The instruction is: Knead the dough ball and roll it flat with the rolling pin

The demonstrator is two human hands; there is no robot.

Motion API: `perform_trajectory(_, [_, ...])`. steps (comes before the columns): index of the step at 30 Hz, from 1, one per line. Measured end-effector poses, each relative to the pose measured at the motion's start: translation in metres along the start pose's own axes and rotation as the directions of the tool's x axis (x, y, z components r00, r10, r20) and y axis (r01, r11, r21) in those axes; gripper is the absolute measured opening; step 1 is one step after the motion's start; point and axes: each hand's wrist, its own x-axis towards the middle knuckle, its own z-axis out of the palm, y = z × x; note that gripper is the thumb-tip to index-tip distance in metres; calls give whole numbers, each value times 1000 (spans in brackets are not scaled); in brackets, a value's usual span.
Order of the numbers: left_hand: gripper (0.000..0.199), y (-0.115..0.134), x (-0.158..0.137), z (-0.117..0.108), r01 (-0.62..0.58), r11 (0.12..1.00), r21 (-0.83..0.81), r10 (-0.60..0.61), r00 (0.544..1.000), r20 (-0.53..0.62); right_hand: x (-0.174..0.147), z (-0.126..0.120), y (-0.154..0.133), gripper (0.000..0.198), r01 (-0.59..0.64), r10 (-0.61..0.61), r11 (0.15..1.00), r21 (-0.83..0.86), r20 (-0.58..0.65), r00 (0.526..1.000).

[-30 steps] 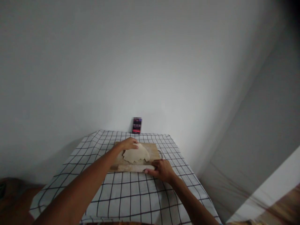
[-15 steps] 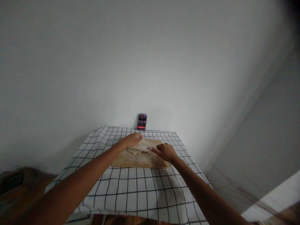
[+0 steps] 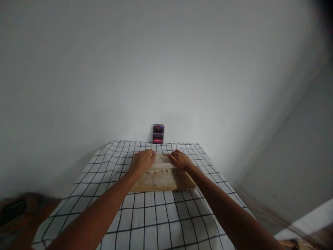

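A pale, flat sheet of dough (image 3: 161,166) with a ragged near edge lies on a wooden board (image 3: 158,182), whose surface looks dusted with flour. At the dough's far left corner, my left hand (image 3: 144,160) is closed, its thumb and fingers pinching the edge. My right hand (image 3: 180,160) is closed in the same way at the far right corner. Between the two hands the dough is stretched across. The fingertips are partly hidden behind the hands and small in the view.
A white tablecloth with dark grid lines (image 3: 153,215) covers the table under the board. Against the pale wall (image 3: 166,76) at the back stands an upright phone (image 3: 158,134) with a blurred screen. Brown furniture (image 3: 19,208) sits low on the left.
My left hand has shifted left and turned over the dough's left side. My right hand has moved up to the far edge. The dough sits straighter between them, and the view has shifted slightly.
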Motion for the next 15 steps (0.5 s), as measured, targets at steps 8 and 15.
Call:
perform_trajectory(8, [47, -9, 33, 9, 43, 999, 14, -44, 996, 83, 31, -3, 3, 55, -15, 18, 999, -52, 66, 998])
perform_trajectory(15, [46, -16, 42, 18, 49, 999, -5, -47, 976, 214, 25, 6, 7, 51, -69, 70, 996, -50, 27, 997])
